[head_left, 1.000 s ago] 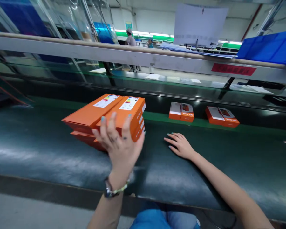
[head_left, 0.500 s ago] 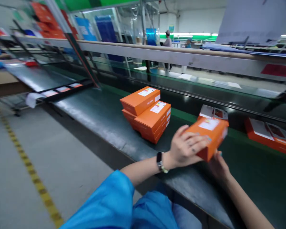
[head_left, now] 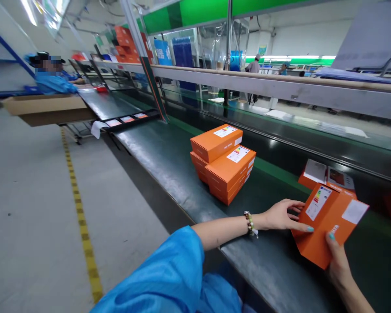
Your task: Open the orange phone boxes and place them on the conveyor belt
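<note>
Box (head_left: 324,224) in hand: it is orange, tilted, and held up over the dark green belt (head_left: 141,141), towards the right of the view. The right hand (head_left: 340,261) clasps its near right side, thumb pressed flat on the front face, the other fingers hidden behind. The left hand (head_left: 285,215) is at the opposite edge, its thumb laid across the front face and the other fingers bent at the side; whether they grip or merely touch, I cannot tell. Two white labels show on the box, one with coloured bars.

Just behind, and partly covered by it, a pair of smaller boxes (head_left: 340,178) lies side by side on the belt. To the left, apart from both hands, stands a stack of orange boxes (head_left: 226,171) with matching labels, its rear column rising higher than the front one. A bead bracelet (head_left: 249,224) circles the left wrist, below a blue sleeve (head_left: 159,269). Far left, a person in blue (head_left: 52,82) is near an open carton (head_left: 48,108).
</note>
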A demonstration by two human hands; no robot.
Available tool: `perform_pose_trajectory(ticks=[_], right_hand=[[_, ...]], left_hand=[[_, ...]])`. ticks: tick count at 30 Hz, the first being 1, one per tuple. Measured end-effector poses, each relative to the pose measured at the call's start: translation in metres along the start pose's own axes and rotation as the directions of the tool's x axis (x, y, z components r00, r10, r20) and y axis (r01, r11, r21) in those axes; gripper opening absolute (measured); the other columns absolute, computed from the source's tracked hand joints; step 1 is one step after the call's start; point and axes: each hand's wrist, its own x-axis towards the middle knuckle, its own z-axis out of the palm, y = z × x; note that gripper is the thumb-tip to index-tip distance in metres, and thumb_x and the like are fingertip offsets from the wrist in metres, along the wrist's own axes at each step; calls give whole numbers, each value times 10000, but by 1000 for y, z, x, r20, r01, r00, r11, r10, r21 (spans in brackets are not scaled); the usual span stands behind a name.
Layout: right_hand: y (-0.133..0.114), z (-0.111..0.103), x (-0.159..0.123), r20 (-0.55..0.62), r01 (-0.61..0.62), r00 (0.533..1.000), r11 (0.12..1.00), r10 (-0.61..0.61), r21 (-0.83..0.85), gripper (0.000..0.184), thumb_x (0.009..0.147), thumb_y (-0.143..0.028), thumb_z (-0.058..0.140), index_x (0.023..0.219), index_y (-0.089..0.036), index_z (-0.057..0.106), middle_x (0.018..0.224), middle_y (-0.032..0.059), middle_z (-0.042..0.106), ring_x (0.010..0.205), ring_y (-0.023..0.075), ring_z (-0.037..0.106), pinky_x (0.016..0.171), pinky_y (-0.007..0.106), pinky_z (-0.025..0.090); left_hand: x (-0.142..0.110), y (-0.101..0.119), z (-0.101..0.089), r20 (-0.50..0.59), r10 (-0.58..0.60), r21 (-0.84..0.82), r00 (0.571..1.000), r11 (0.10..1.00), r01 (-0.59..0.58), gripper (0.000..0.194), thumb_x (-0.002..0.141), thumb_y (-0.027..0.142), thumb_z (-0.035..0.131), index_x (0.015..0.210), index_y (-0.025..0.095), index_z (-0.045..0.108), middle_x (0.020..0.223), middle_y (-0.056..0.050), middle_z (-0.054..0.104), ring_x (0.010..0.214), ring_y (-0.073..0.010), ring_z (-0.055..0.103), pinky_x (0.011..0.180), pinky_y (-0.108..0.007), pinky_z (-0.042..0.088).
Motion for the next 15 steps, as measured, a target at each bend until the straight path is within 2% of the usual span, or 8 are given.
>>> perform_pose_trajectory(ticks=[4, 6, 9, 12, 15], right_hand=[[2, -9, 7, -5, 18, 1000, 991, -19, -135, 1267, 507, -755, 860, 1569, -287, 351, 1536, 133, 462, 1404, 496, 422, 1177, 711, 328], [-4, -4, 4, -1, 36, 999, 984, -37, -174, 1356, 447, -788, 860, 1592, -325, 302, 1561, 130, 437, 1433, 524, 364, 1189, 755, 250], [-18, 9, -5, 57, 88, 995, 980, -79, -181, 1380, 432, -850, 829, 1607, -410, 253, 1600, 95, 396, 1465, 502, 325, 1214, 728, 249], [-34, 17, -7, 93, 116, 990, 982, -103, -149, 1202, 515, -822, 816, 1567, -505, 327, 1606, 15, 400, 1474, 441, 337, 1242, 659, 279], [-50, 14, 2, 16, 119, 993, 975, -118, -187, 1154, 433, -753, 866, 1489, -558, 444, 1560, -34, 457, 1464, 435, 346, 1261, 634, 237]], left_hand=[[1, 5, -5, 101, -97, -40, 990, 994, 101, 1153, 400, 414, 1035, 1411, 127, 561, 1377, -189, 557, 1264, -343, 546, 1112, -596, 490], [3, 5, -7, 153, -99, -32, 983, 994, 105, 1095, 384, 408, 1038, 1359, 154, 609, 1354, -159, 576, 1257, -340, 549, 1143, -603, 452], [5, 3, -9, 212, -86, -60, 974, 993, 101, 915, 409, 390, 1033, 1224, 169, 681, 1247, -107, 613, 1227, -318, 554, 1186, -597, 392], [4, 2, -6, 174, -143, -172, 974, 970, 173, 820, 370, 316, 1040, 1092, 155, 687, 1154, -75, 632, 1203, -298, 568, 1203, -577, 367], [3, 0, 1, 68, -230, -313, 971, 919, 240, 834, 295, 190, 1034, 1042, 151, 667, 1151, -64, 640, 1169, -275, 600, 1201, -547, 375]])
